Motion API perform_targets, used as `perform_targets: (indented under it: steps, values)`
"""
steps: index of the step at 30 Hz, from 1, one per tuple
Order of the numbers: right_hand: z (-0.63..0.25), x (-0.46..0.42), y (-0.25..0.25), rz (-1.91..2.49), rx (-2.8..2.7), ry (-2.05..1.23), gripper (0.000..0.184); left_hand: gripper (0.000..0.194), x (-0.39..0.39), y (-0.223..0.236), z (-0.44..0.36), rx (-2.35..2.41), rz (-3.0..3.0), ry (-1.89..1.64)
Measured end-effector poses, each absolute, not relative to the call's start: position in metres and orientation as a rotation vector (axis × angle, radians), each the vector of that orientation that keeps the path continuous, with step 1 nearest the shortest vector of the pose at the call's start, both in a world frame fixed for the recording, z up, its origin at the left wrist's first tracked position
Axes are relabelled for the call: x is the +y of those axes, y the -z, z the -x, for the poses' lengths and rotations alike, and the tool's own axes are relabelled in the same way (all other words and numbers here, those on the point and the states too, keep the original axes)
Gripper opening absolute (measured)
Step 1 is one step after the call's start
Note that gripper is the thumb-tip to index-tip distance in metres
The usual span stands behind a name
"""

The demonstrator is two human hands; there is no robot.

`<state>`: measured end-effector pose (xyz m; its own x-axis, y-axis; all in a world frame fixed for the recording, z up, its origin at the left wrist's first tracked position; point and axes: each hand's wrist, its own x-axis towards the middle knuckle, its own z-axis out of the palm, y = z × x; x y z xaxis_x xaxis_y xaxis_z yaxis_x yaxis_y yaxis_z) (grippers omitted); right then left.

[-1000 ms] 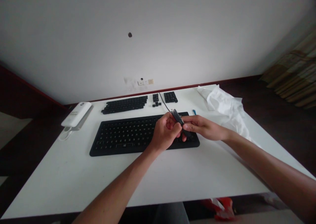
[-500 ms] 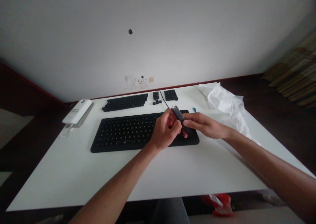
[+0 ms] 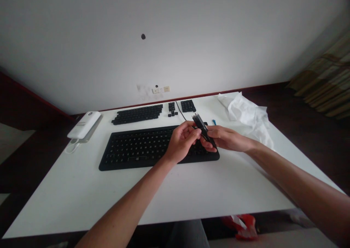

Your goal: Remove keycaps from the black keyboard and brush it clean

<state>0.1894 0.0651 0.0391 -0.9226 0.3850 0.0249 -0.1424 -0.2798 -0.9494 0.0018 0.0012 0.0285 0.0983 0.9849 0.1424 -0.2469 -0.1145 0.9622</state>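
Observation:
Both my hands hold a long, narrow dark object [image 3: 199,121] over the right part of a black keyboard [image 3: 131,146]. Its upper end has pale or silvery tips; its exact kind is unclear. The fingers of my left hand [image 3: 182,138] are closed on its near left side, thumb on top. My right hand [image 3: 225,138] grips it from the right, with its lower part partly hidden among the fingers. Below them, the keyboard lies flat with its keycaps off and small light switch stems showing. A dark cable [image 3: 179,109] runs back from behind it.
Black keycaps [image 3: 138,113] lie in rows behind the keyboard, with smaller groups [image 3: 171,108] and a number-pad block [image 3: 188,105]. A white box-like device [image 3: 84,125] with a white cable stands left. Crumpled white sheeting [image 3: 243,111] and a small blue item [image 3: 214,122] lie right.
The dark object has shifted slightly right and tilted a bit more upright, its lower end now showing among my right fingers. My right thumb has moved back. The view has shifted slightly.

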Motion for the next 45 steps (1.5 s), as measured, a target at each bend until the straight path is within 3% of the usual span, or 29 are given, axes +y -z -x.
perform_targets:
  steps: [45]
  values:
    - [-0.1831,0.0578,-0.0376,0.365,-1.601,-2.318,0.028,0.033,-0.0019,-0.0341,-0.004,0.851,-1.181,-1.256]
